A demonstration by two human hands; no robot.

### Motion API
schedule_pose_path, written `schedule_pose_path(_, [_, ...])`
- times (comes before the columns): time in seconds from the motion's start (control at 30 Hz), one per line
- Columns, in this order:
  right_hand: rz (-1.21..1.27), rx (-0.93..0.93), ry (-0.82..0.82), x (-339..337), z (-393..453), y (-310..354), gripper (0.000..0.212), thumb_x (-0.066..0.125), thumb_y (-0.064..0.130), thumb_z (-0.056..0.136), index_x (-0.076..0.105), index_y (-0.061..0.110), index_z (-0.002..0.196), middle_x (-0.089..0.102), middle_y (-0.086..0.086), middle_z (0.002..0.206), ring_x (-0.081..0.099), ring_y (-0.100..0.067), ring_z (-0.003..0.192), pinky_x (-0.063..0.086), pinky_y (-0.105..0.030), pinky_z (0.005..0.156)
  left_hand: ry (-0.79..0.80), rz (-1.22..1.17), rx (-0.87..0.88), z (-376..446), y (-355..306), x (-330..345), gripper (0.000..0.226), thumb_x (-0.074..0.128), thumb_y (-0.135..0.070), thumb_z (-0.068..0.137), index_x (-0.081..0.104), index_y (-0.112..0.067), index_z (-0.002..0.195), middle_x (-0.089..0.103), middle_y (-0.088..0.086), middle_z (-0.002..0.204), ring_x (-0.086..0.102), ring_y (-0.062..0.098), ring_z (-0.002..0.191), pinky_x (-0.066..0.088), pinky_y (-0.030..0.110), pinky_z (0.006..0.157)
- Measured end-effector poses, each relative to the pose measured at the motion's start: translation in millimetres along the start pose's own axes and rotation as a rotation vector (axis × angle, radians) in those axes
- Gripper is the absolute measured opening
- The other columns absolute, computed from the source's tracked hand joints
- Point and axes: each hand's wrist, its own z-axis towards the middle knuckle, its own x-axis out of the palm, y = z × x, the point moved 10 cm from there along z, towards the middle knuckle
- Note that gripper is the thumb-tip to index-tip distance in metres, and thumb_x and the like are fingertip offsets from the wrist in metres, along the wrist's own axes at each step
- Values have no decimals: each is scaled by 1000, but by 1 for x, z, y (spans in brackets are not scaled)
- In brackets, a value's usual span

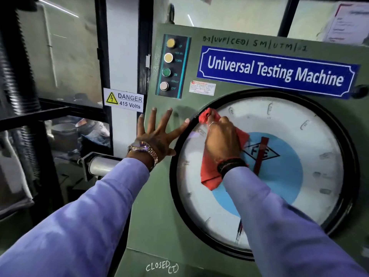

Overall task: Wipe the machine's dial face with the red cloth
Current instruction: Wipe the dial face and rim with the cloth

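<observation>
The machine's large round dial face (pixel 295 176) has a black rim, a white scale and a blue centre with a red needle. My right hand (pixel 221 140) is shut on the red cloth (pixel 211 176) and presses it against the dial's upper left, near the rim. Part of the cloth bunches above my knuckles and the rest hangs below my wrist. My left hand (pixel 157 134) lies flat with fingers spread on the green machine panel (pixel 157 216), just left of the dial rim, its forefinger tip touching the rim. It wears a wristwatch.
A column of push buttons (pixel 168 65) labelled up, down, on, off sits above my left hand. A blue "Universal Testing Machine" plate (pixel 275 71) is above the dial. A "Danger 415 Volts" sign (pixel 123 99) is on the pillar to the left, beside a black frame and glass.
</observation>
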Motion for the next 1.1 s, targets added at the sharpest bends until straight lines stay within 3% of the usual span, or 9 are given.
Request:
schedule_pose_path(0.23, [79, -123, 26, 25, -51, 44, 36, 63, -14, 82, 77, -6, 114, 67, -29, 97, 69, -49, 90, 61, -50, 85, -38, 26, 88, 4, 6, 3, 122, 68, -78, 88, -38, -71, 147, -35, -5, 178, -26, 48, 164, -2, 78, 128])
schedule_pose_path(0.37, [12, 27, -49, 20, -25, 30, 61, 50, -3, 96, 54, 10, 156, 63, -25, 108, 63, -46, 103, 56, -51, 96, 3, 5, 127, 10, 8, 11, 128, 74, -79, 83, -36, -70, 149, -36, -4, 178, -28, 50, 163, -6, 79, 127])
schedule_pose_path(0.43, [25, 36, -50, 30, -34, 34, 61, 49, -6, 95, 56, 5, 154, 63, -26, 108, 63, -47, 102, 56, -51, 96, -4, -16, 149, 12, 8, 13, 129, 75, -79, 82, -33, -70, 151, -37, -4, 177, -28, 50, 163, -7, 80, 126])
schedule_pose_path(0.57, [114, -63, 65, 53, -81, 58, 34, 57, 1, 104, 73, 3, 133, 69, -22, 114, 67, -44, 111, 56, -49, 103, -26, -54, 183, 13, 7, 16, 133, 77, -80, 79, -34, -70, 150, -35, -3, 178, -25, 51, 163, -5, 82, 124])
schedule_pose_path(0.67, [39, -77, -24, 38, -79, 58, 19, 78, -3, 83, 83, 4, 100, 70, -18, 89, 71, -40, 83, 61, -40, 75, 9, -59, 180, 6, 7, 29, 144, 83, -79, 73, -38, -67, 150, -34, -3, 178, -23, 52, 164, -3, 82, 125])
schedule_pose_path(0.77, [4, -70, -14, 35, -62, 55, 42, 59, 5, 100, 71, 9, 140, 66, -21, 98, 67, -43, 94, 55, -47, 85, -7, -98, 178, 3, 9, 34, 145, 85, -79, 71, -37, -68, 150, -30, -5, 180, -20, 52, 165, -2, 81, 125])
schedule_pose_path(0.87, [136, 53, 13, 52, -81, 53, 38, 43, 21, 107, 75, 17, 127, 69, -13, 104, 68, -42, 106, 51, -40, 90, -23, -108, 168, -5, 11, 39, 148, 87, -78, 69, -34, -66, 154, -27, -4, 181, -18, 52, 165, -2, 81, 125])
schedule_pose_path(1.0, [170, -3, 247, 89, -130, 65, 39, 52, 9, 107, 65, 7, 143, 66, -19, 135, 62, -40, 126, 51, -47, 108, 34, -174, 131, -21, 8, 55, 155, 91, -74, 67, -36, -64, 154, -24, -4, 182, -16, 54, 165, 0, 82, 125])
schedule_pose_path(1.1, [113, 42, 186, 80, -115, 61, 36, 55, 5, 101, 72, 2, 132, 68, -25, 113, 67, -45, 107, 55, -48, 94, 50, -201, 111, -30, 7, 62, 162, 95, -72, 63, -41, -64, 150, -23, -6, 182, -16, 54, 165, 0, 82, 124])
